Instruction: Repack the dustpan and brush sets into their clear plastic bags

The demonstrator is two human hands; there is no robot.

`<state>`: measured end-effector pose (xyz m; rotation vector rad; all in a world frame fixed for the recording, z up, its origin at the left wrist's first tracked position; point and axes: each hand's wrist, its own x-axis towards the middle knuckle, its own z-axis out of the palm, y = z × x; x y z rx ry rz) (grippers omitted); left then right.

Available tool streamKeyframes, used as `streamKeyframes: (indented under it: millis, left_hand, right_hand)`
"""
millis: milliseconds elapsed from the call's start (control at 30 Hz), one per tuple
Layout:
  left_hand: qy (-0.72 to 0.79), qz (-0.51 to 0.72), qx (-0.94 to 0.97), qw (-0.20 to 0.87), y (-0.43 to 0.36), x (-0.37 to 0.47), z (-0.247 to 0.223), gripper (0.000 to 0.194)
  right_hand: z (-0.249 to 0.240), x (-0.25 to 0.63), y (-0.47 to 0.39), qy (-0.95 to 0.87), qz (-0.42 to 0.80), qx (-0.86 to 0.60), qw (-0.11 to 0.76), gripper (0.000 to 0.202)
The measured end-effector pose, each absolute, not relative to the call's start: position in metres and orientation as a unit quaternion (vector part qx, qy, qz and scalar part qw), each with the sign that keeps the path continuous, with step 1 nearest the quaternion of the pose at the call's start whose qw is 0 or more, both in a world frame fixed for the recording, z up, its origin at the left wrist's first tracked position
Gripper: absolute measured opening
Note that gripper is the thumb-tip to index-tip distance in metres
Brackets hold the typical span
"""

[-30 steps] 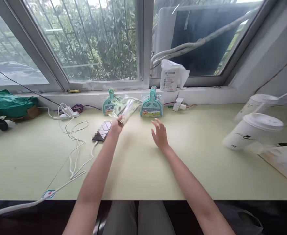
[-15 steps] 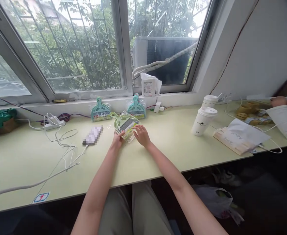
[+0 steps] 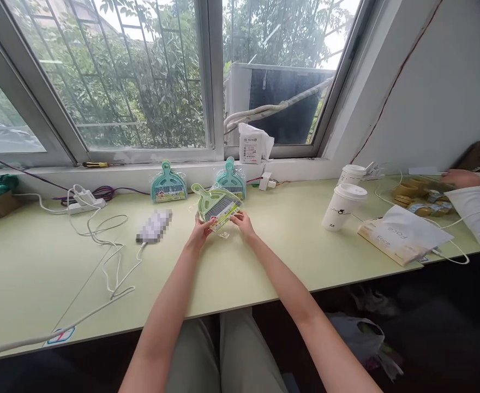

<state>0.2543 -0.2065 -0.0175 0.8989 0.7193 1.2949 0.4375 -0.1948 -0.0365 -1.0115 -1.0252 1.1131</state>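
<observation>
A light green dustpan and brush set (image 3: 219, 208), in clear wrap with a printed label, is held tilted above the table (image 3: 232, 278). My left hand (image 3: 199, 232) grips its lower left edge, thumb on the front. At the lower right corner, my right hand (image 3: 243, 222) pinches the set by the end of its label. Two teal dustpan and brush sets lean against the sill behind: one to the left (image 3: 169, 184) and another (image 3: 229, 180) just behind the held set. A small scrap of clear plastic (image 3: 224, 235) shows below the held set.
Left lie a blurred phone (image 3: 155, 226), white cables and a power strip (image 3: 87, 204). On the right are two lidded paper cups (image 3: 343, 207) and a tissue pack (image 3: 401, 234). Another person's sleeved arm (image 3: 475, 210) rests at the far right. A screwdriver (image 3: 95, 164) lies on the sill.
The green set has turned more upright and shifted slightly right. My right hand has gone from fingers spread over the label to gripping the set's right corner.
</observation>
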Motion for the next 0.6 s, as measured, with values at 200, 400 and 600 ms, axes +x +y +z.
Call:
streamKeyframes:
  millis: [200,400,600]
  left_hand:
    - [0.339,0.554,0.433,0.625,-0.2,0.25,-0.02,0.046]
    - [0.425,0.62,0.359,0.553,-0.19,0.248,-0.023,0.016]
    - [0.43,0.738,0.252,0.455,-0.186,0.221,-0.006,0.011]
  right_hand:
    - [-0.037,0.44,-0.193,-0.333,0.54,-0.394,0.665,0.047]
    - [-0.027,0.449,-0.195,-0.365,0.559,-0.394,0.632,0.043]
    - [-0.017,0.446,-0.2,-0.393,0.6,-0.379,0.584,0.033]
